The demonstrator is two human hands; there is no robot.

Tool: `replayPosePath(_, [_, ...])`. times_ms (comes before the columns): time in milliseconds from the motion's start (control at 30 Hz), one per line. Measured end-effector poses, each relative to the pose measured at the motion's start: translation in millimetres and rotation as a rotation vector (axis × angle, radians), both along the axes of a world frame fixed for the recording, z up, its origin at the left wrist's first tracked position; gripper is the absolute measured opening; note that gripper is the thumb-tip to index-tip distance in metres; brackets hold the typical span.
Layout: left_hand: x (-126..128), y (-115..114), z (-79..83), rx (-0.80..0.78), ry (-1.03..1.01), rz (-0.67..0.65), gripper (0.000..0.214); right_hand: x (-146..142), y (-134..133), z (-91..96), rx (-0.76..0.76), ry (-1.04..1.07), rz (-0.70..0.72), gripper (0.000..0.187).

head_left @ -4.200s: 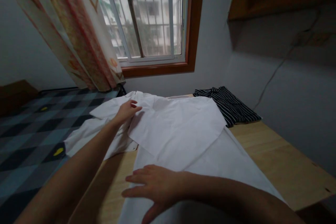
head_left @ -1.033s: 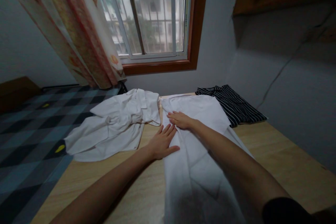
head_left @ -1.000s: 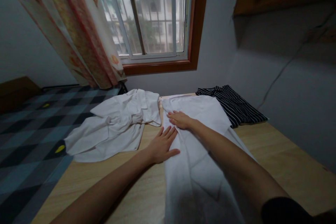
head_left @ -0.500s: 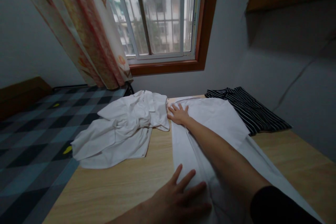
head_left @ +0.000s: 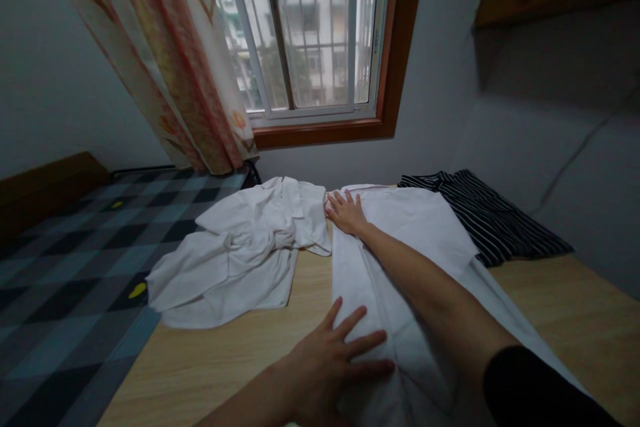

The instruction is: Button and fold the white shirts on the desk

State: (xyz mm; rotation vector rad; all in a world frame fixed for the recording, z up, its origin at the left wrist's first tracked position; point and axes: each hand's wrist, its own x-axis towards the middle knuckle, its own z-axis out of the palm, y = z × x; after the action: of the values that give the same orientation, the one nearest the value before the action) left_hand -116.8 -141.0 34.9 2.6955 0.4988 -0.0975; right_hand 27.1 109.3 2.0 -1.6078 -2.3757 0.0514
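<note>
On the wooden table (head_left: 225,360) in the head view, has a white cloth (head_left: 420,213) laid lengthwise between a crumpled white shirt (head_left: 245,247) and a striped black garment (head_left: 505,213). Rests the right hand (head_left: 347,213), fingers fanned wide, at its far left corner; holds the left hand (head_left: 330,357) equally splayed over its near left edge, gripping nothing.

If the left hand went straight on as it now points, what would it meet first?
Probably the right forearm, over the white cloth ahead; its height is unclear, so the left hand might pass below.
</note>
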Motion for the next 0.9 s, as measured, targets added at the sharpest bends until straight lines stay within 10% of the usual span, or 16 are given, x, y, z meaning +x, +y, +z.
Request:
replayPosePath(367, [12.6, -7.9, 11.0, -0.003, -0.027, 0.015, 0.088, 54.8, -94.5, -3.0, -0.148, -0.135, 0.309, 0.068])
replayPosePath(900, [15.3, -77.3, 26.1, -0.013, -0.039, 0.011, 0.058, 119.3, -95.4, -5.6, -0.147, -0.078, 0.333, 0.055])
